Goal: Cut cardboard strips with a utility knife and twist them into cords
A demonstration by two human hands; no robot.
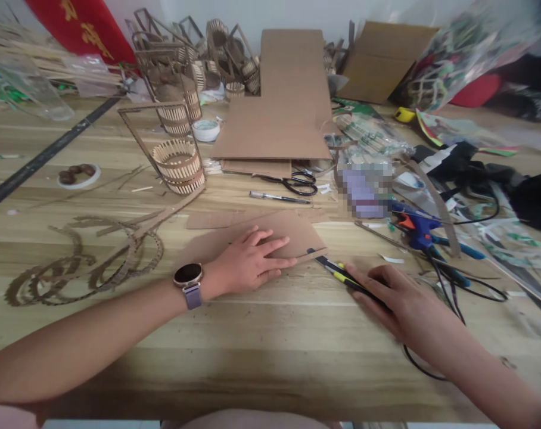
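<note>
Left hand [250, 259] spread flat on cardboard [297, 229]; right hand [393, 295] closed round cutter [337, 271], tip at edge, bare table [252, 351] nearer.

Soft daylight, blurred stretched edges.

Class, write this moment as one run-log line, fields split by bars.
left hand: spread on cardboard piece | right hand: holding utility knife | knife front: at cardboard's right end | scissors, pen: beyond cardboard
</note>
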